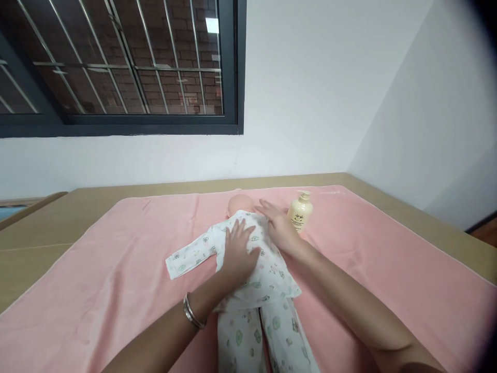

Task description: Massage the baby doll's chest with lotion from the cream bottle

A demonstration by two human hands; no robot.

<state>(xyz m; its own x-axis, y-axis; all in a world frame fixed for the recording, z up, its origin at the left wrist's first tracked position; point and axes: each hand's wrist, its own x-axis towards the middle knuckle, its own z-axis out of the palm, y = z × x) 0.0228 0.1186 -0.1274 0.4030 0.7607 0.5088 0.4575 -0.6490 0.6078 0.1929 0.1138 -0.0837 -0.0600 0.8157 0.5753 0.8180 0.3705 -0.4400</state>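
A baby doll (pixel 256 282) in white patterned pyjamas lies on a pink towel (pixel 116 269), head (pixel 237 203) toward the wall. My left hand (pixel 237 248) rests flat on the doll's torso, fingers spread. A silver bangle (pixel 191 311) sits on that wrist. My right hand (pixel 276 224) lies flat on the doll's right shoulder, fingers pointing toward the head. Neither hand grips anything.
A cream pump bottle (pixel 300 211) stands upright on the towel just right of my right hand. The towel covers a tan table (pixel 58 217) set against a white wall. A dark-framed barred window (pixel 116 62) is above at the left. Walls meet in a corner at the right.
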